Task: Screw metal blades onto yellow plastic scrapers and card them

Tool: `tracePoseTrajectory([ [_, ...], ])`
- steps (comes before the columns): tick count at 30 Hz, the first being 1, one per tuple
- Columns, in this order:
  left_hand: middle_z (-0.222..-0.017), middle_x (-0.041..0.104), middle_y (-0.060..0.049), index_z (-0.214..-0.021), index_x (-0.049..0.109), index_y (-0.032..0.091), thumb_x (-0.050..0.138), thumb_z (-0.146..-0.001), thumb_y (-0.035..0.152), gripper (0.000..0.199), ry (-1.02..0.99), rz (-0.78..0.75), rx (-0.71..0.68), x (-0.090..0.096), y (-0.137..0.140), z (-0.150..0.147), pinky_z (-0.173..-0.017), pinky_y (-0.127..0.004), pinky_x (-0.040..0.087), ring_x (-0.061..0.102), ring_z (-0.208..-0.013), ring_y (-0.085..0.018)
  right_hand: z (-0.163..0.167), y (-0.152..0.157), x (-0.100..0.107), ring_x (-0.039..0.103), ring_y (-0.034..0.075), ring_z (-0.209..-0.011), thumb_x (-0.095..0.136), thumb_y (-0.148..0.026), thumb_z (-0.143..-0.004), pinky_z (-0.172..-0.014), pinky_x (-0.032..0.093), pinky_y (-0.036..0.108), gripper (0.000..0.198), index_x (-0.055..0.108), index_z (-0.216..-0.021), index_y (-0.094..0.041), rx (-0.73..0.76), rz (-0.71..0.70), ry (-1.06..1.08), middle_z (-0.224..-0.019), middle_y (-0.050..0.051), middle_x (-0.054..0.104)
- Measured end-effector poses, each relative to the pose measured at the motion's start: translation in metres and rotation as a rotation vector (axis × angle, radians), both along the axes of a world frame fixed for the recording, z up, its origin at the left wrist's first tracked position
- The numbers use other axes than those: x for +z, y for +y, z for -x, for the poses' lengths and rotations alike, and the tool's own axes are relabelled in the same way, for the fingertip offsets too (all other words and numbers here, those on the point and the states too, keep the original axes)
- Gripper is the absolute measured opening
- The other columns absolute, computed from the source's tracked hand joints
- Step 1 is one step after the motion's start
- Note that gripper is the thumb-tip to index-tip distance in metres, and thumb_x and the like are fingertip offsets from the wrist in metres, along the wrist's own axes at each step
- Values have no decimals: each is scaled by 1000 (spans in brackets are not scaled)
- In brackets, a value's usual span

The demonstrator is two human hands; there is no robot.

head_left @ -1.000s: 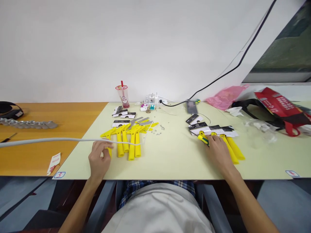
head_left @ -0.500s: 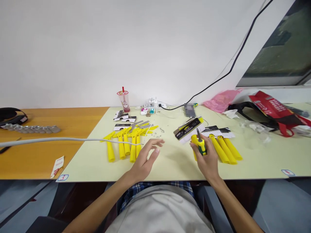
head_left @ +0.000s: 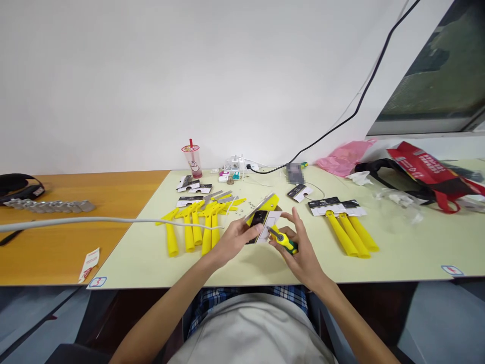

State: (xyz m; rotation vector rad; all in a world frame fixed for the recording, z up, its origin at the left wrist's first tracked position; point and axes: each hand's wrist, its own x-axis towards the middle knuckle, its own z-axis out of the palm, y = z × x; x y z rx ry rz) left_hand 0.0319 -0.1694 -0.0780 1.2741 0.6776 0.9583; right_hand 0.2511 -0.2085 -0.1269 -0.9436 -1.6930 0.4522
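My left hand (head_left: 235,241) is closed on a yellow scraper (head_left: 270,203) with a grey strip along its edge and a black-and-white header card (head_left: 261,225) on it. The scraper's handle is hidden behind the card and hands. My right hand (head_left: 303,255) grips a stubby yellow-and-green screwdriver (head_left: 285,240), its tip pointing left at the card. The right index finger is raised near the card's edge. Left of my hands lie several yellow scrapers (head_left: 189,227), handles toward me. On the right lie three yellow handles (head_left: 343,232) with header cards (head_left: 326,206).
Small metal parts (head_left: 240,211) lie behind my left hand. Loose cards (head_left: 195,187) and a drink cup (head_left: 193,161) stand farther back. A pale cable (head_left: 113,220) crosses on the left. A pink bag (head_left: 345,157) and a red bag (head_left: 424,169) lie at the right.
The scraper with its card has moved left from my right hand, and my left hand, open before, now grips it. My right hand moved left with the screwdriver. A loose card at the back is uncovered.
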Motion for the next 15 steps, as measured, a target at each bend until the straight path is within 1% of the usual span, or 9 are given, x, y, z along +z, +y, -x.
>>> tracePoseTrajectory([
  [3,-124,82,-10,-124,83,20,96,-83,54,55,29,35,-7,-2,4,1,-105,-37,54,72,-122,-31,2,-3,5,74,21,-100,66,-33,-112,-94,70,44,90,13,-182,-49,63,12,-69,-157,14,54],
  [6,-130,80,-11,-127,83,20,97,-83,54,57,21,82,-24,-4,4,0,-101,-35,55,71,-120,-30,4,-3,10,76,23,-102,67,-33,-111,-91,69,42,77,30,-178,-43,76,44,-86,-150,13,60],
  [8,-127,80,-11,-126,83,19,96,-84,58,58,-11,133,-53,-4,3,0,-96,-33,55,72,-114,-28,4,-3,12,77,23,-100,68,-34,-111,-90,68,41,62,45,-168,-37,55,71,-53,-146,13,65],
  [10,-118,80,-10,-121,82,18,94,-85,62,58,-58,196,-85,-5,3,-1,-91,-31,55,72,-105,-24,3,-2,14,78,22,-99,68,-37,-111,-89,67,39,45,55,-153,-33,43,96,-19,-142,12,68],
  [13,-109,78,-8,-116,82,17,94,-84,64,58,-114,270,-114,-6,5,0,-86,-30,55,71,-93,-20,1,0,20,78,22,-97,67,-42,-111,-85,67,36,27,61,-134,-29,49,128,5,-134,10,73],
  [15,-107,78,-9,-116,82,16,95,-84,63,57,-123,304,-140,-7,7,2,-85,-30,55,71,-90,-19,-2,0,26,77,23,-95,66,-45,-111,-85,65,35,21,63,-122,-28,28,124,-31,-122,8,76],
])
